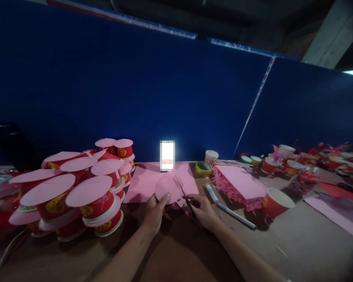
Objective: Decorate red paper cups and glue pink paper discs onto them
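My left hand [155,210] pinches the near left edge of a round pink paper disc [166,187]. In my right hand [202,209] is a pair of dark-handled scissors [180,186], its slim blades pointing up and left beside the disc's right edge. Small pink offcuts lie near the blades. Beneath and behind the disc is a larger pink paper sheet [141,179] spread on the brown table [164,254]. Whether the blades are touching the disc is hard to make out.
Red paper cups topped with pink discs [90,190] are stacked at left. To the right are a tape roll [203,169], a glue stick [211,193], a pen [237,216], a fringed pink paper pile [241,182] and a red cup [278,203]. A blue wall [135,86] stands behind.
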